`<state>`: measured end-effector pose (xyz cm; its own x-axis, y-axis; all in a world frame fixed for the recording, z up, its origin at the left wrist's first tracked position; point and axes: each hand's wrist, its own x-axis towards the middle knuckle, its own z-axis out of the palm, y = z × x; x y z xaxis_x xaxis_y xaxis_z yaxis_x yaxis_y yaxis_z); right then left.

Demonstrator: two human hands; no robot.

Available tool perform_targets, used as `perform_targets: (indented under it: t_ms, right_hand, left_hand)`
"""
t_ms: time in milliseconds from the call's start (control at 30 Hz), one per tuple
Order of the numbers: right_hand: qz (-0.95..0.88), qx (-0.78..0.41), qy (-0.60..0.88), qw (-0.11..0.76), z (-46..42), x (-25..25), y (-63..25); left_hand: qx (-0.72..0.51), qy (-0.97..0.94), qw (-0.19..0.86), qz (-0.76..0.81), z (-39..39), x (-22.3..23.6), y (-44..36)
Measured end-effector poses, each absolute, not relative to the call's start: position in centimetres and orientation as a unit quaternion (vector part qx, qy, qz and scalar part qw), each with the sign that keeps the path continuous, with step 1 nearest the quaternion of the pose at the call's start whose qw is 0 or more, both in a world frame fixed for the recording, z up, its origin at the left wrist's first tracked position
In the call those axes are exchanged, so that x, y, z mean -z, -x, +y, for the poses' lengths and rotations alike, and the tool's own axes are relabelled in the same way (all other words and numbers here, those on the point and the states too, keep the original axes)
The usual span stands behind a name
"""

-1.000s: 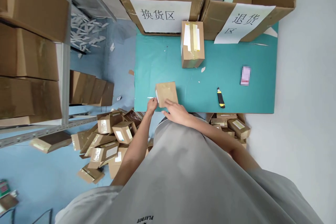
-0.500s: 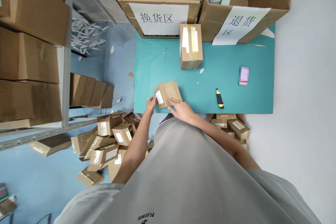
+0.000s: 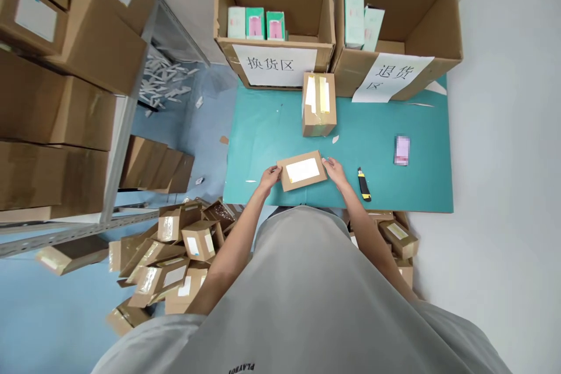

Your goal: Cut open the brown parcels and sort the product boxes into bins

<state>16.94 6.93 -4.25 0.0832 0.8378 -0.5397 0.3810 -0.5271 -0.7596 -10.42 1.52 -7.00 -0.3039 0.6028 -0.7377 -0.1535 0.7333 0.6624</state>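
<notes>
Between my two hands is a small cardboard box [image 3: 312,183], its white label facing up, slightly turned over the front part of the green table. My left hand [image 3: 270,177] grips its left end with the fingers closed. At the opposite end, my right hand [image 3: 333,170] holds the right edge between thumb and fingers. A black and yellow box cutter [image 3: 363,184] lies to the right of my right hand. Farther back, a taped cardboard box [image 3: 319,123] stands against the large bins.
Two large open cartons with paper signs, the left [image 3: 280,64] and the right [image 3: 390,76], hold green and white boxes at the table's back. A phone [image 3: 402,151] lies to the right. Shelved boxes [image 3: 83,111] and a heap of cartons [image 3: 175,274] are at left.
The small box has turned so its labelled face is up, and it has moved right. My right hand has gone from its top to its right end. The view has tilted upward.
</notes>
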Motion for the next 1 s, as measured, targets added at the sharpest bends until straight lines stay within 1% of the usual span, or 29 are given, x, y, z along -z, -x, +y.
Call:
perform_targets:
  t_ms: [200,333,467,567,667,733,800,900,1000]
  right_hand:
    - [-0.438,-0.551,0.674,0.224,7.1,3.7,-16.5]
    - [-0.457,-0.556,0.643,0.262,5.5,3.2,-17.7]
    - [-0.465,-0.542,0.635,0.295,2.6,3.9,-18.8]
    - [-0.461,-0.526,0.654,0.287,1.2,4.9,-18.8]
    - [-0.465,-0.529,0.664,0.251,1.1,5.6,-18.7]
    - [-0.471,-0.537,0.662,0.228,2.0,5.8,-18.9]
    - [-0.472,-0.536,0.663,0.224,3.7,5.6,-19.2]
    - [-0.455,-0.512,0.684,0.251,7.8,5.0,-19.5]
    - [-0.427,-0.493,0.698,0.296,13.0,4.2,-19.3]
  left_hand:
    - [-0.351,-0.167,0.539,0.747,1.8,5.3,10.8]
    - [-0.374,-0.210,0.520,0.739,0.6,4.1,11.0]
    - [-0.386,-0.280,0.500,0.723,-1.5,3.7,10.7]
    - [-0.385,-0.296,0.488,0.725,-2.2,4.1,10.3]
    - [-0.353,-0.287,0.490,0.744,-1.7,4.8,10.4]
    - [-0.334,-0.288,0.488,0.753,-0.8,5.2,10.7]
    - [-0.328,-0.311,0.461,0.764,0.5,5.2,10.9]
    - [-0.340,-0.369,0.408,0.763,3.7,4.4,10.6]
    - [-0.364,-0.402,0.433,0.720,8.1,3.0,9.1]
